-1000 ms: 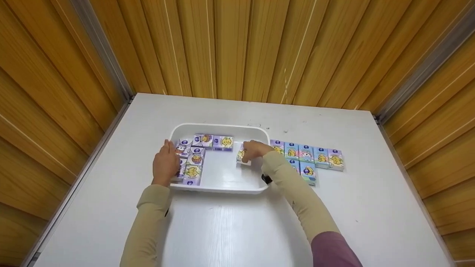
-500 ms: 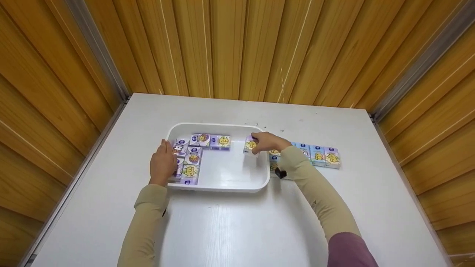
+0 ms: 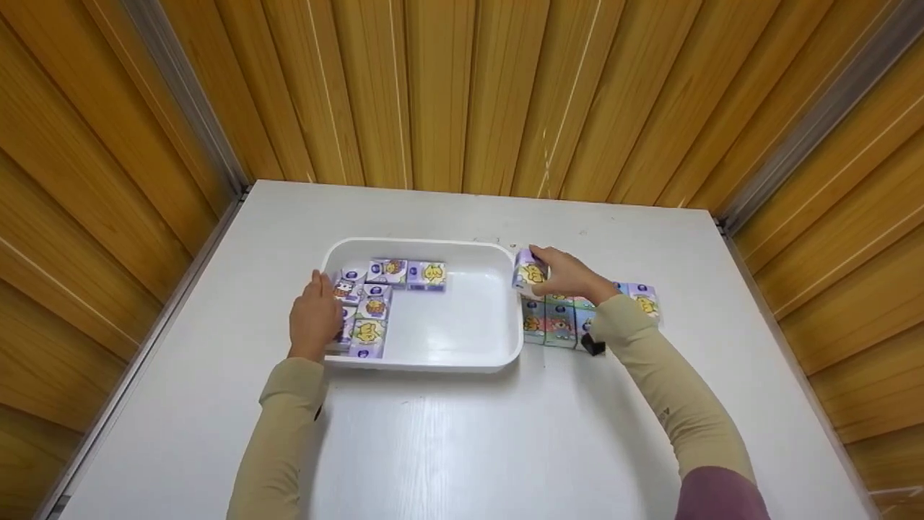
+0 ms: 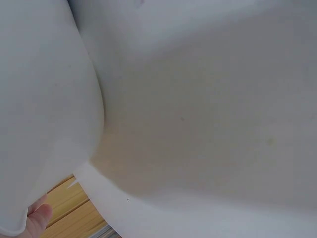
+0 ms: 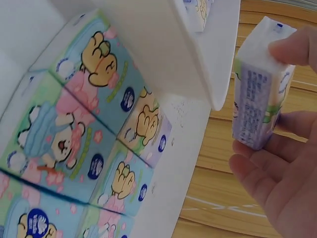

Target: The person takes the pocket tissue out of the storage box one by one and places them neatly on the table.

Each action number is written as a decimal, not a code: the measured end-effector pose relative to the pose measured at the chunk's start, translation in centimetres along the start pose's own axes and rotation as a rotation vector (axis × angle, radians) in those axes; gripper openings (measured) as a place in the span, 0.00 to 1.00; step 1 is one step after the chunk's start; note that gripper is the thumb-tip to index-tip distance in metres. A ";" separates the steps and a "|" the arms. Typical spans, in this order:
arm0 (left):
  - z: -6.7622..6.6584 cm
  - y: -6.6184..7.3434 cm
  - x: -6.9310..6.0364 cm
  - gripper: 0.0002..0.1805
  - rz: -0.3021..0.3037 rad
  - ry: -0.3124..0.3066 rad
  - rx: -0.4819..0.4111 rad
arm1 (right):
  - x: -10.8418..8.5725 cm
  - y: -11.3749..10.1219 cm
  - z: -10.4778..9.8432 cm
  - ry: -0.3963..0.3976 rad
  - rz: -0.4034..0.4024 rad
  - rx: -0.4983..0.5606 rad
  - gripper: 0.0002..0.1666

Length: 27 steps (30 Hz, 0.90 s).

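In the head view, my right hand [image 3: 567, 274] pinches a small lilac tissue pack [image 3: 528, 271] with a yellow cartoon character, raised by the tray's right rim. The right wrist view shows that pack [image 5: 260, 94] tilted between thumb and fingers. My left hand [image 3: 315, 318] rests along the left rim of the white tray [image 3: 462, 367], fingers extended; its thumb is hidden. A little of the left hand [image 4: 37, 220] appears beside the rim in the left wrist view. Inside the tray, several purple tissue packs [image 3: 372, 303] lie along the left, and two more [image 3: 426, 274] at the back.
Right of the tray, several blue, green and lilac tissue packs [image 3: 559, 325] lie in rows on the white table [image 3: 447, 448], partly hidden by my right arm. Wood-patterned panels [image 3: 433, 94] stand behind and at both sides.
My right hand has lifted the tissue pack from the tray's right part and carried it right, to the rim. The left hand stays on the left rim.
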<state>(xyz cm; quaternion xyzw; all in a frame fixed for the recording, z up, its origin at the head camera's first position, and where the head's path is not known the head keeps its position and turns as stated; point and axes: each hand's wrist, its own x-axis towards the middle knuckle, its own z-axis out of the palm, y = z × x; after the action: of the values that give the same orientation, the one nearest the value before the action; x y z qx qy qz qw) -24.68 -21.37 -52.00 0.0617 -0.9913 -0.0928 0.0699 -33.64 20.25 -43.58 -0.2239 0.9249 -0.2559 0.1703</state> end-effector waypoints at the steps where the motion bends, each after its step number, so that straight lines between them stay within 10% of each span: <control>1: 0.0 0.0 0.0 0.32 0.002 0.000 0.001 | -0.4 0.3 -0.1 0.007 0.003 -0.008 0.51; 27: 0.2 0.0 -0.1 0.32 0.017 0.046 0.026 | -7.9 9.7 0.1 0.050 0.118 -0.236 0.58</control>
<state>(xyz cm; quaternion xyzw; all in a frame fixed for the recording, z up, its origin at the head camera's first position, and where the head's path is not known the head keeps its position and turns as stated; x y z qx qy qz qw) -24.63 -21.36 -52.22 0.0561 -0.9911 -0.0778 0.0927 -30.14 31.61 -47.41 -0.1813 0.9640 -0.1404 0.1344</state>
